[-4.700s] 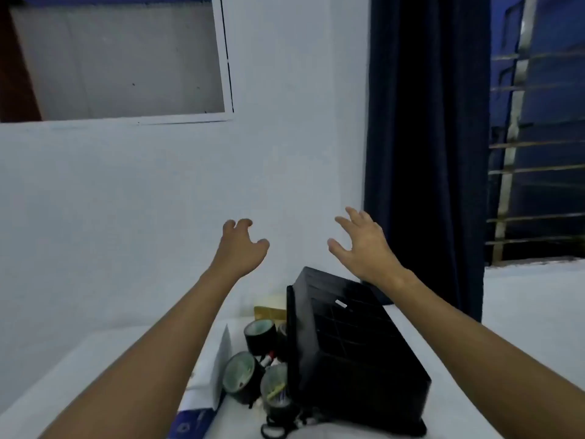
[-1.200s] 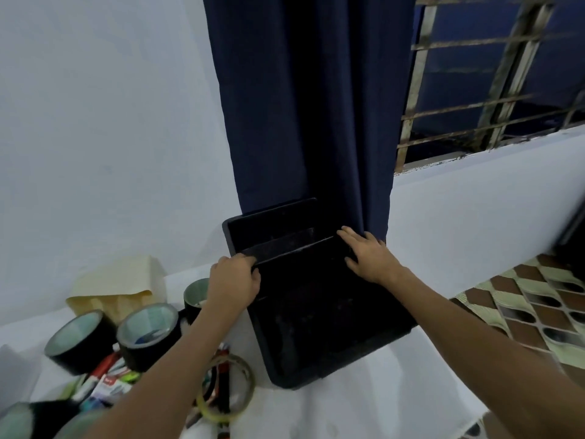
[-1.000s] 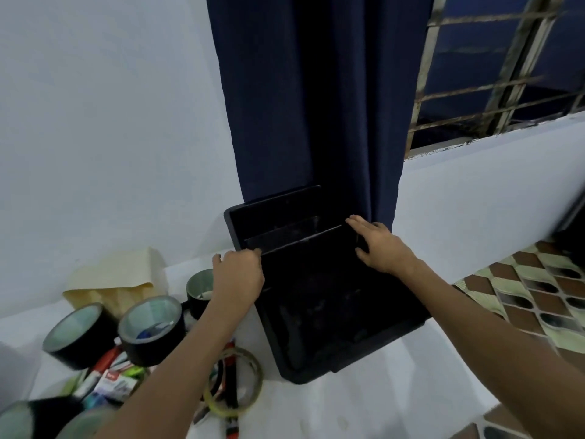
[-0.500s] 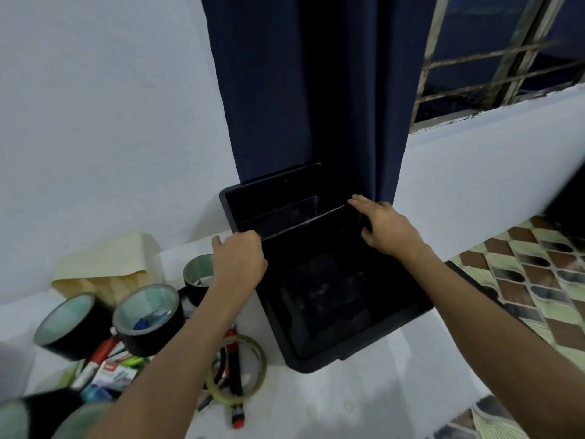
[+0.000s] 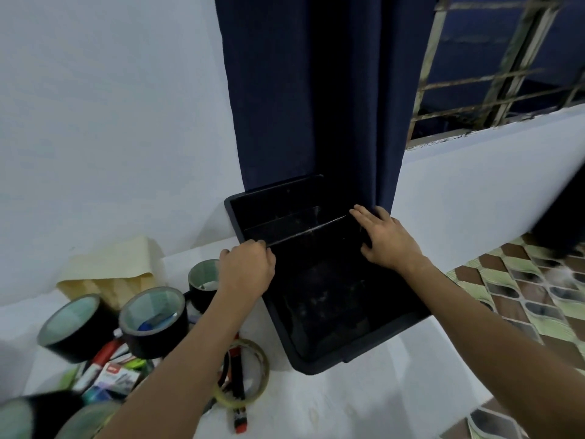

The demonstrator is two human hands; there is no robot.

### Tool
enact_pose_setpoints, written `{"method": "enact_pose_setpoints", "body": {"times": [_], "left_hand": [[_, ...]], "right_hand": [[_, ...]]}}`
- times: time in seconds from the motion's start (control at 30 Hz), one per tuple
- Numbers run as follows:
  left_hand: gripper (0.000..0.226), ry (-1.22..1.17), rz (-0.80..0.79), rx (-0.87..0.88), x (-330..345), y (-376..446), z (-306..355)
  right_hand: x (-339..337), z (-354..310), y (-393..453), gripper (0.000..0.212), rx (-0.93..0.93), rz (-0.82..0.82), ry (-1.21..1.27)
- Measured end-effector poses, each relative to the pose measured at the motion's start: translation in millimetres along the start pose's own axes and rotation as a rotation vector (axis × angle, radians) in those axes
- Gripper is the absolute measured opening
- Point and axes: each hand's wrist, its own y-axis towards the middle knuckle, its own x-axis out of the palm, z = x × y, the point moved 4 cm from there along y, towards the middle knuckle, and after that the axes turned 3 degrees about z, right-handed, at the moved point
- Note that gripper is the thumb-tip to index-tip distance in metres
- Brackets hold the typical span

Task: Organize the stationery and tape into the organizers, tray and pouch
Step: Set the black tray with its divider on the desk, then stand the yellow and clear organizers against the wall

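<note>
Black plastic tray [image 5: 329, 315] sits on the white bench [image 5: 364, 403], its far end against the dark blue curtain [image 5: 310, 99] and its right side at the bench edge. A raised divider crosses the far part of the tray interior; the interior is dark and its contents cannot be made out.

Left hand [image 5: 247, 267] grips the left rim of the tray beside the divider, fingers curled over the edge. Right hand [image 5: 387, 240] rests on the right rim, fingers extended and slightly spread, flat against the wall of the tray.

Left of the tray: three black tape rolls, one small [image 5: 202, 285] just beside the left hand, one larger [image 5: 153, 321] nearer, and one [image 5: 74, 327] further left. A clear tape roll [image 5: 243, 375] lies flat near the left forearm, on top of a marker with a red end [image 5: 239, 423]. Mixed pens and packets [image 5: 110, 372] lie beneath the rolls. A yellow paper pouch [image 5: 110, 270] leans at the white wall [image 5: 110, 122].
</note>
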Motion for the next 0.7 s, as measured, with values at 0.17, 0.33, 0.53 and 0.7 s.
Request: {"method": "enact_pose_setpoints", "body": {"times": [0.17,0.33,0.53,0.7], "left_hand": [[0.026,-0.152,0.095,0.016,-34.5,0.3,-19.5],[0.040,-0.127,0.132,-0.164,-84.3,20.9,-78.5],[0.043,-0.060,0.042,-0.445,-122.6,32.0,-196.1],[0.058,0.067,-0.250,-0.548,-119.7,15.2,-270.7]], "right_hand": [[-16.1,-13.2,6.5,0.064,-0.056,0.148,0.210],[-47.3,-86.3,47.1,0.047,-0.234,0.208,0.399],[-63.5,-227.9,97.1,0.036,-0.406,0.027,0.602],[-45.5,-322.4,98.9,0.047,-0.510,-0.314,0.559]]}}
